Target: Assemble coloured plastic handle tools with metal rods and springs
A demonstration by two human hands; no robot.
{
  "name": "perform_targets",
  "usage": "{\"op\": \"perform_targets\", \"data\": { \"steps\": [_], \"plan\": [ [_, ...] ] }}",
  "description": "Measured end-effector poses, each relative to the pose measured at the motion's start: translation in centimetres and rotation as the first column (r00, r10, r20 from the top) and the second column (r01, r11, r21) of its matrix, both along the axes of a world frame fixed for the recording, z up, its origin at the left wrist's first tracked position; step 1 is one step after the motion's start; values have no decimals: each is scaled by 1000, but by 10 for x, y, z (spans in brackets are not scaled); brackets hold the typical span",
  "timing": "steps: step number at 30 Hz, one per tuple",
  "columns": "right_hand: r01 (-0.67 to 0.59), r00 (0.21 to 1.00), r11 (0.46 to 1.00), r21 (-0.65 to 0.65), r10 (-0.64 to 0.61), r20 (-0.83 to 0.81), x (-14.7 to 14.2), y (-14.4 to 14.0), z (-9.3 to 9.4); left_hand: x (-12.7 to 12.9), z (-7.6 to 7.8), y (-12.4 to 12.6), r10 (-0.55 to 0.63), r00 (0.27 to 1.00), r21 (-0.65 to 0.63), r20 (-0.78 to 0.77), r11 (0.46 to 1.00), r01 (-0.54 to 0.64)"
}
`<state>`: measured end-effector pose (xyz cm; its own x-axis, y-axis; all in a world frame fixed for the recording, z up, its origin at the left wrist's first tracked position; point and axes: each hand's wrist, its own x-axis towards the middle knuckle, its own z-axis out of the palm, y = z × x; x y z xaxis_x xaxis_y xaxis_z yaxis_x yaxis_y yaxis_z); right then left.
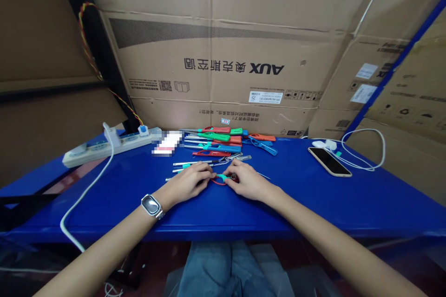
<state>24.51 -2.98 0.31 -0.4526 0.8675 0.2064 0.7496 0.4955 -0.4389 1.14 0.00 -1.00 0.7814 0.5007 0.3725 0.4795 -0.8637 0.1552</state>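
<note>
My left hand (190, 181), with a watch (151, 205) on its wrist, pinches one side of a red and teal lighter (220, 179) low over the blue table. From the other side, my right hand (250, 181) grips the same lighter between thumb and fingers. My fingers cover much of it, so its full shape is hidden. Just behind my hands lie loose metal lighter tubes (181, 164) and clear plastic parts with thin white wires (244, 158). Farther back is a pile of long-necked lighters (223, 147) in red, green, blue and orange.
A white power strip (104, 149) with plugs and a cable stands at the left of the table (299, 209). On the right lie a phone (329, 161) and a white charging cable (381, 148). Cardboard (230, 41) walls the back edge.
</note>
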Motion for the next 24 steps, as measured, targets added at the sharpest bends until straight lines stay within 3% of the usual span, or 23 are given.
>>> {"op": "perform_targets", "data": {
  "steps": [4, 9, 12, 15, 24],
  "plan": [
    [-15, 1000, 1000, 20, 15, -8, 1, -2, -1, -2, 0, 0, -16, 998, 73, -64, 997, 20],
    [-65, 997, 998, -25, 64, -42, 8, -1, 7, -2, -1, 0, -2, 996, 86, -87, 996, 9],
    [-55, 996, 998, 26, 57, -74, 17, 1, 9, -2, -1, 0, -5, 997, 88, -82, 996, 12],
    [-33, 996, 996, 79, 39, -75, 25, 3, 4, -2, -1, 0, -1, 997, 112, -80, 994, 10],
    [-77, 987, 997, 6, 77, -143, 33, 4, -7, -4, 2, -4, 21, 990, 211, -140, 977, 9]
  ]
}}
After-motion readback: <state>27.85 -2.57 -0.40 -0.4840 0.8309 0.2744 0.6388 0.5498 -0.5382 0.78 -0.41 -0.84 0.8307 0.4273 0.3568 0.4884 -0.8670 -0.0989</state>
